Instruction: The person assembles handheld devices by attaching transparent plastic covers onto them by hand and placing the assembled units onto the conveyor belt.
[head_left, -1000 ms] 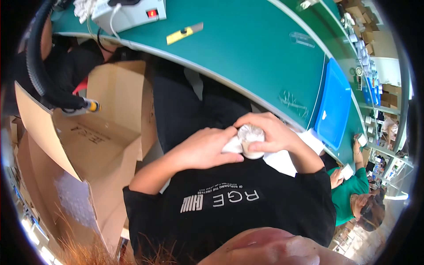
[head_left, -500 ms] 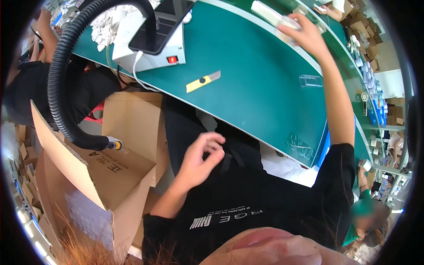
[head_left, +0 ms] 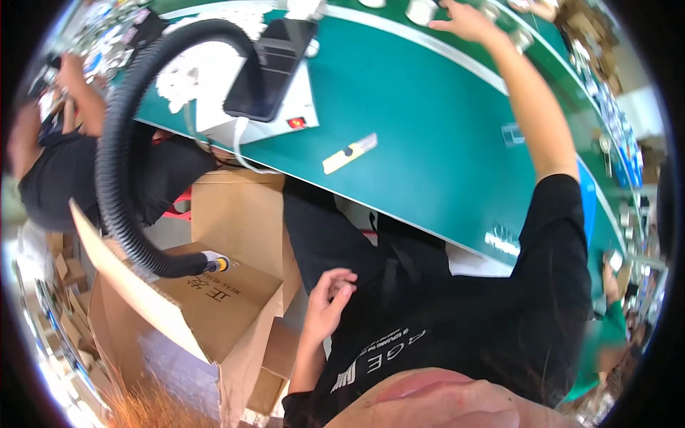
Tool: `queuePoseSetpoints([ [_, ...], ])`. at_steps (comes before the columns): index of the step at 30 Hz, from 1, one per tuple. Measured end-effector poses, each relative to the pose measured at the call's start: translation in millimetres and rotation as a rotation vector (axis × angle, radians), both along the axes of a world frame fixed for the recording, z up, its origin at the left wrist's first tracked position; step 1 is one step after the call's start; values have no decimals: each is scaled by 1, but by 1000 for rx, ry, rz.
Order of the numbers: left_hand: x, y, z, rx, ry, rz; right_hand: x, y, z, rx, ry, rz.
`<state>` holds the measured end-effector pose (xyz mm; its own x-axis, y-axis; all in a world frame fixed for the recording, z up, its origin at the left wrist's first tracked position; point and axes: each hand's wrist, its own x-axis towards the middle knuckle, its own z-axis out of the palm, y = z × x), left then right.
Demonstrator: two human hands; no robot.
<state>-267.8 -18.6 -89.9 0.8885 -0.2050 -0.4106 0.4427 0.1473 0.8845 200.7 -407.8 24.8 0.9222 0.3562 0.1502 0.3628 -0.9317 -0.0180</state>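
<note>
My left hand (head_left: 330,305) hangs in front of my black shirt, near the cardboard box. Its fingers curl loosely, a gap shows between thumb and fingers, and nothing is in them. My right hand (head_left: 467,23) is stretched over the far edge of the green table (head_left: 414,135). Its thumb and forefinger are apart beside a white round container (head_left: 421,11); a small dark thing shows at the fingertips, too little to name. A yellow utility knife (head_left: 349,153) lies on the table between the hands, touched by neither.
A black corrugated hose (head_left: 118,143) arches over an open cardboard box (head_left: 235,285) at left. A black phone (head_left: 271,68) rests on a white device (head_left: 214,114) with a red switch. Small clear plastic pieces (head_left: 501,241) lie at right. Another person (head_left: 64,178) sits at far left.
My right hand has moved farther away, toward the white round container; the pale item under it earlier is no longer seen there. My left hand has lowered slightly. The whole view has shifted.
</note>
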Motion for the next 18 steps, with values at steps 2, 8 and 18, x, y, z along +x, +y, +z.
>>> queuePoseSetpoints([
  [2, 12, -2, 1, -37, 12, -43, -42, -32, 19, 76, 336, 10],
  [8, 71, -28, 2, -66, -93, -284, -198, -89, 42, -174, 663, -113],
  [18, 108, -68, 52, 219, -520, -488, -260, -28, 46, -34, 461, 139],
])
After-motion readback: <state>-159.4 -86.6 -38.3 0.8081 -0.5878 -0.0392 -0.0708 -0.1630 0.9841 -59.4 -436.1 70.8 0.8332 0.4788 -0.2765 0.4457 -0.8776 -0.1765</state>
